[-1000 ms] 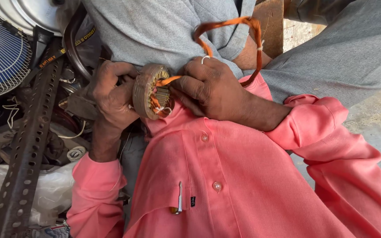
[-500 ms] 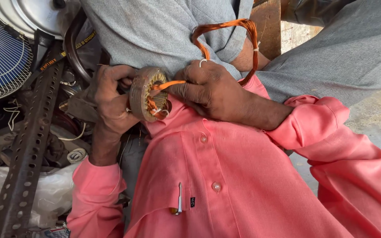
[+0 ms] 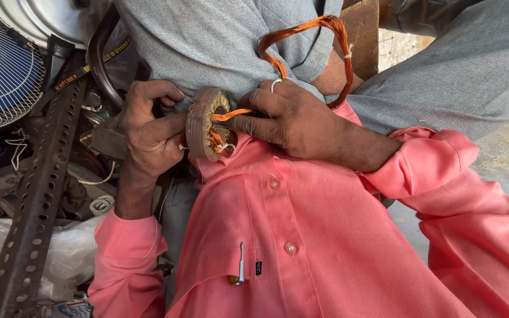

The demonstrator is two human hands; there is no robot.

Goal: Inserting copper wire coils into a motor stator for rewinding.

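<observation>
Beside our left knee stands a slotted steel angle bar (image 3: 36, 200), with a blue fan guard (image 3: 1, 65) beyond it. Against our pink shirt, our left hand (image 3: 148, 132) stays wrapped around the rim of the round motor stator (image 3: 207, 125), gripping it edge-on at belly height as before. Our right hand (image 3: 293, 121) pinches the copper wire coil (image 3: 325, 41) where it enters the stator's slots. Since a second ago, the coil's free loop has risen higher and our right fingers have pressed closer to the core.
</observation>
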